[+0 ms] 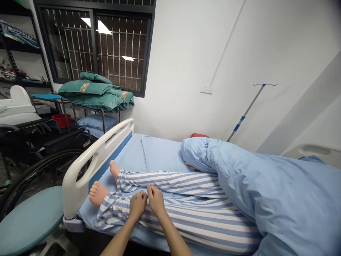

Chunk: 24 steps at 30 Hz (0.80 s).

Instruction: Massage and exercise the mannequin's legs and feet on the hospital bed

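Note:
My left hand (138, 205) and my right hand (156, 200) are close together over the near leg of a lying figure. Both have curled fingers, and whatever they may hold is hidden. Blue-and-white striped trousers (197, 213) cover the figure's legs. Its bare feet, a near foot (99, 194) and a far foot (114, 169), look smooth like a manikin's and point toward the footboard. A light blue quilt (247, 177) is folded back across the upper body. Just a bit of a hand (190, 165) shows at its edge.
The bed has a blue sheet (162, 153) and a white footboard (98, 156). Left of it stand a round stool (32, 218) and a wheelchair (53, 145). Green folded bedding (98, 92) lies on a rack under the window. An IV pole (250, 106) rises behind the bed.

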{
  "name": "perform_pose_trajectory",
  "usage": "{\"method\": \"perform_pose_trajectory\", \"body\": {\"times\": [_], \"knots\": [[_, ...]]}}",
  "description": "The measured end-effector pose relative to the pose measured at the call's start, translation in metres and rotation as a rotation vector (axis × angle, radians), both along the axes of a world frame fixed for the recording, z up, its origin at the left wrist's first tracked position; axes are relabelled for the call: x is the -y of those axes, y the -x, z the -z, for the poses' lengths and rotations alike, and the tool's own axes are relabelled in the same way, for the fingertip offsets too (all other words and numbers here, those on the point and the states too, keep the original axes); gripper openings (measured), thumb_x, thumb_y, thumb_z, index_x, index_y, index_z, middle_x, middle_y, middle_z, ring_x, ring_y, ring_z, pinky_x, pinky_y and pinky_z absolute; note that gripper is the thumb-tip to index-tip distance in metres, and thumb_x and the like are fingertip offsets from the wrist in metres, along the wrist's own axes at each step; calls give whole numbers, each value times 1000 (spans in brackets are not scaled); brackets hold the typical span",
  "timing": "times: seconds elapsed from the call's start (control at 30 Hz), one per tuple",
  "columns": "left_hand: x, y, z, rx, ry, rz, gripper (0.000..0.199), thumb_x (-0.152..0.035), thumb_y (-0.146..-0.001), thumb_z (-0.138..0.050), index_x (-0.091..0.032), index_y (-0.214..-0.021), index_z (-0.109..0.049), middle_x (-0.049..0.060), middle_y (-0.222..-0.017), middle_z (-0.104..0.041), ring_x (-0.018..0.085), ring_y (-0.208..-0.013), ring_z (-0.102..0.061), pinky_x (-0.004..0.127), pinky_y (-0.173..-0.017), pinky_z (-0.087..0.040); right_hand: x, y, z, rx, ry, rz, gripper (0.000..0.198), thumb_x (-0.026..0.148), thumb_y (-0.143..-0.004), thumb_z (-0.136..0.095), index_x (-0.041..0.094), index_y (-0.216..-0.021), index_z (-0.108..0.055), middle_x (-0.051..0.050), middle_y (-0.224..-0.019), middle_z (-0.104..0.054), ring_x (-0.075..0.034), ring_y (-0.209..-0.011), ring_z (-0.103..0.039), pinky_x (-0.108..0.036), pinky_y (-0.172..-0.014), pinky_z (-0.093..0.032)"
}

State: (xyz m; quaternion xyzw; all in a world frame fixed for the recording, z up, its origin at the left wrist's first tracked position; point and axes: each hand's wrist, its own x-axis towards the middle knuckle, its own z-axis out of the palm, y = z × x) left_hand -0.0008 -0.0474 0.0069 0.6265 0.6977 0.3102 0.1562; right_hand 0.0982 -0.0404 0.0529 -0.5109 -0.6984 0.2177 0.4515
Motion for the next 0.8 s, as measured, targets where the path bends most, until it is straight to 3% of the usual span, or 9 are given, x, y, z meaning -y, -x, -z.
{"method": "perform_pose_trajectory", "body": {"times": [0.27,0.5,0.63,0.8], "knots": [[2,-5,-1,-121,18,-47,27,-28,-85,-38,-19,-64,-53,1,-66,-61,14,-66,-52,26,-60,-23,9,-5,40,100,56,123,44,43,-88,-33,19,-59,-56,-2,-51,-56,-12,-48,-45,-26,-50,-19],[3,-11,-2,-191,62,-65,26,-30,-85,-39,-20,-68,-56,2,-66,-61,14,-65,-52,26,-58,-21,7,-8,40,-23,55,139,44,43,-87,-34,19,-55,-53,-1,-48,-53,-12,-47,-45,-26,-50,-21],[-2,-13,-3,-98,64,-54,27,-29,-83,-39,-19,-62,-53,1,-63,-58,13,-63,-49,25,-57,-21,5,-10,40,-57,47,141,44,42,-87,-35,19,-55,-52,-1,-50,-54,-13,-48,-46,-26,-50,-23],[-10,-25,-8,158,-5,-82,30,-29,-80,-38,-18,-52,-40,-2,-52,-46,10,-56,-41,23,-56,-25,3,-11,40,-170,56,143,45,46,-86,-35,18,-56,-53,-3,-53,-57,-14,-49,-47,-25,-50,-26]]}}
